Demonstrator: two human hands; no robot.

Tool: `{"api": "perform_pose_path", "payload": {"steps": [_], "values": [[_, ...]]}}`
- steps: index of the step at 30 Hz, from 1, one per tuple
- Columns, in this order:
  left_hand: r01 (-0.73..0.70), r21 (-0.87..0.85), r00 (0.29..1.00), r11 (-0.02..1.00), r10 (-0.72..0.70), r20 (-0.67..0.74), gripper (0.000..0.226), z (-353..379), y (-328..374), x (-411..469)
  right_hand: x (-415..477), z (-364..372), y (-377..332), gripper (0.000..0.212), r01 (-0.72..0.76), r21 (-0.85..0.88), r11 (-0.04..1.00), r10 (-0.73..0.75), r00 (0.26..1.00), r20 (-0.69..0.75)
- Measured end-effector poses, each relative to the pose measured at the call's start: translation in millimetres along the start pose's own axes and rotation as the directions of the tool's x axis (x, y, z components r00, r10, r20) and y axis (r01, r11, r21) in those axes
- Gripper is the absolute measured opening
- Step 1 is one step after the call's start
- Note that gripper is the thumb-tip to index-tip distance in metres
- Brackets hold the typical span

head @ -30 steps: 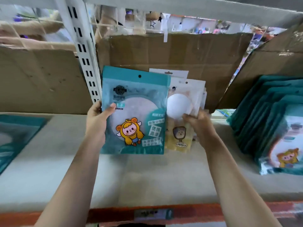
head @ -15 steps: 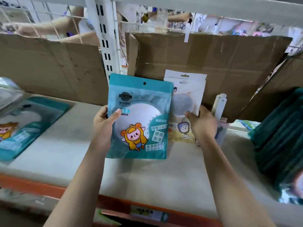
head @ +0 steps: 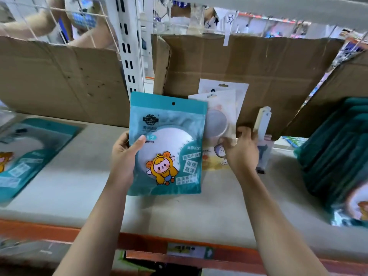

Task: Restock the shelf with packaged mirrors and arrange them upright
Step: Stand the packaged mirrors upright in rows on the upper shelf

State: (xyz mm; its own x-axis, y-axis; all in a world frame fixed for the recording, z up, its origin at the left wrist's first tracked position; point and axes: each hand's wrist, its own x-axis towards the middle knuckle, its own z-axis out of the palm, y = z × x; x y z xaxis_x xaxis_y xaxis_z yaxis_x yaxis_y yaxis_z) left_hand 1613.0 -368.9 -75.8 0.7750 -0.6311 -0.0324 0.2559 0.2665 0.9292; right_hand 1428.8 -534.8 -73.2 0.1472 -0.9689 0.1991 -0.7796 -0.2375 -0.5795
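A pale shelf (head: 83, 188) with cardboard (head: 258, 76) behind. The left hand (head: 123, 158) grips an upright teal mirror packet (head: 167, 144); beside it, the right hand (head: 242, 150) clasps white mirror packets (head: 221, 108) standing against the cardboard.

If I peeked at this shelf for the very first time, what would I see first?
Right in the middle, the left hand holds up a teal mirror packet with a cartoon kid in a yellow hood. Just behind it, the right hand steadies white mirror packets standing against brown cardboard. A stack of teal packets leans at the right edge.
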Motion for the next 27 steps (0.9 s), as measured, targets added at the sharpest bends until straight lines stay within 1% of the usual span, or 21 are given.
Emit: {"api": "perform_pose_path", "payload": {"steps": [2,3,4,6,7,8,9,10,11,13,15,18,20,22,24,27], "values": [[0.006,-0.034,1.000,0.999,-0.006,0.003,0.013,-3,0,-6,-10,-1,-1,0.039,0.017,0.082,0.997,-0.015,1.000,-0.020],[0.002,-0.054,1.000,0.999,-0.002,0.005,0.013,-4,1,-8,-15,-2,-2,0.035,0.027,0.166,0.986,-0.026,1.000,-0.006],[-0.003,-0.073,1.000,0.997,0.004,0.016,0.013,-3,3,-9,-19,-5,-5,0.032,0.035,0.272,0.962,-0.048,0.998,0.039],[-0.007,-0.116,0.999,0.993,0.012,0.042,0.013,1,4,-12,-29,-14,-9,0.028,0.017,0.481,0.876,-0.135,0.968,0.211],[-0.005,-0.135,0.998,0.991,0.012,0.055,0.014,5,4,-15,-33,-19,-9,0.026,0.011,0.528,0.849,-0.196,0.935,0.297],[-0.003,-0.150,0.998,0.989,0.014,0.069,0.015,9,2,-18,-38,-24,-8,0.024,0.018,0.533,0.846,-0.249,0.898,0.363],[0.001,-0.163,0.997,0.987,0.013,0.079,0.017,15,1,-22,-41,-28,-4,0.019,0.032,0.512,0.859,-0.275,0.871,0.408],[0.001,-0.172,0.997,0.985,0.013,0.082,0.019,22,-1,-26,-44,-32,1,0.014,0.040,0.484,0.874,-0.278,0.858,0.431],[-0.001,-0.175,0.996,0.985,0.015,0.083,0.022,29,-4,-29,-45,-36,9,0.009,0.037,0.461,0.886,-0.261,0.863,0.432],[-0.004,-0.154,0.994,0.988,0.020,0.104,0.025,46,-11,-36,-47,-49,26,0.004,-0.014,0.460,0.888,-0.194,0.895,0.401],[0.012,-0.113,0.990,0.994,0.004,0.141,0.025,65,-19,-43,-49,-65,46,0.010,-0.039,0.484,0.874,-0.148,0.928,0.342],[0.021,-0.013,0.981,1.000,-0.018,0.195,0.021,93,-31,-53,-51,-92,76,0.003,-0.024,0.503,0.864,-0.118,0.962,0.248],[-0.028,0.087,0.970,0.996,0.006,0.243,0.020,114,-39,-63,-53,-108,97,0.004,-0.019,0.504,0.864,-0.090,0.977,0.192],[-0.087,0.146,0.956,0.985,0.042,0.290,0.018,140,-46,-79,-54,-124,123,0.006,-0.031,0.502,0.864,-0.051,0.987,0.150],[-0.108,0.156,0.952,0.982,0.056,0.302,0.015,171,-53,-96,-53,-143,150,0.006,-0.032,0.504,0.863,-0.030,0.993,0.113],[-0.092,0.159,0.946,0.983,0.037,0.323,0.015,219,-68,-124,-49,-177,194,0.018,-0.020,0.515,0.857,-0.015,0.998,0.065]]}}
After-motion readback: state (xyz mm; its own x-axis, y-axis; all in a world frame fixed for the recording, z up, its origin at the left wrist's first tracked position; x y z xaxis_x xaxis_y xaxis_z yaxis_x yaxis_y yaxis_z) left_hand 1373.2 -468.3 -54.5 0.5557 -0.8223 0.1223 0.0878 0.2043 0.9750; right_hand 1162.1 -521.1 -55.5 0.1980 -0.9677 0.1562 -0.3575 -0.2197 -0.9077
